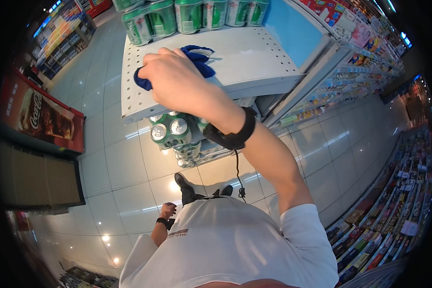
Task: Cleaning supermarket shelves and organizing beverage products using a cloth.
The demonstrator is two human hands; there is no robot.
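Note:
My right hand presses a blue cloth against the white perforated metal shelf. Folds of the cloth stick out on both sides of my fingers. Behind the hand, packs of green beer cans stand at the back of the shelf. My left hand hangs low by my side, away from the shelf. Its fingers look curled, but whether they are closed cannot be made out. Both wrists carry black bands, and a dark cord dangles from the right one.
Below this shelf, more canned packs fill lower levels. A red drinks cooler stands to the left on the tiled floor. Stocked product shelves line the right. A blue side panel borders the shelf.

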